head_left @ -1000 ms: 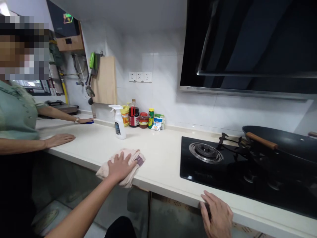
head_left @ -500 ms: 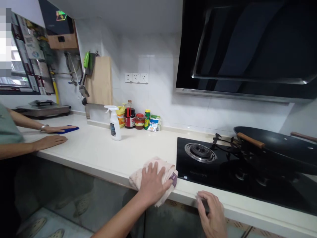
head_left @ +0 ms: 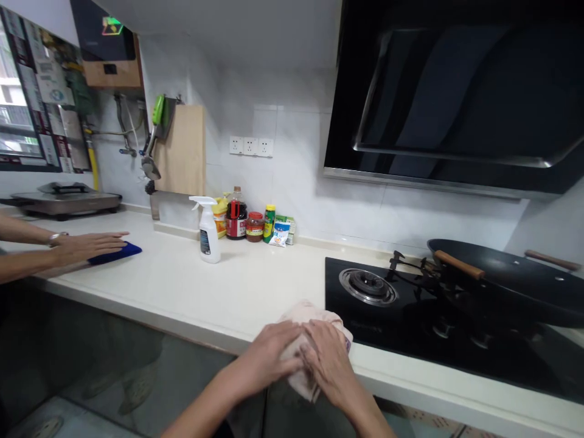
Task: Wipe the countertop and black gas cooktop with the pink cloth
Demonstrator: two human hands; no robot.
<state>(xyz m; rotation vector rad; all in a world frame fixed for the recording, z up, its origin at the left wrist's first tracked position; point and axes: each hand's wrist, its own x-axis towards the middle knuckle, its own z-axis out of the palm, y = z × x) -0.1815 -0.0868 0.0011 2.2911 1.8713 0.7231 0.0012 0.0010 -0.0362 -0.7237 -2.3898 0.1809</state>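
Observation:
A pale pink cloth [head_left: 308, 312] lies bunched at the counter's front edge, close to the stove's left corner, and part of it hangs over the edge. My left hand [head_left: 269, 354] grips its left side with bent fingers, the thumb pointing inward. On the right side, my right hand [head_left: 327, 360] holds the same cloth, its fingertips meeting those of the left over the middle. The black glass stove [head_left: 410, 340] is just right of the cloth. A white spray bottle [head_left: 209, 237] stands upright on the counter, farther left.
Another person's hands [head_left: 86, 246] rest by a blue cloth [head_left: 119, 252] at the left. Sauce bottles and jars [head_left: 236, 216] line the wall. A large wok [head_left: 511, 274] sits on the stove's right side, under the range hood [head_left: 438, 97]. A lidded pan [head_left: 64, 201] stands far left.
My right hand has moved left from the counter edge onto the cloth. The cloth has shifted right and gathered up. The other person's hands have come together by the blue cloth.

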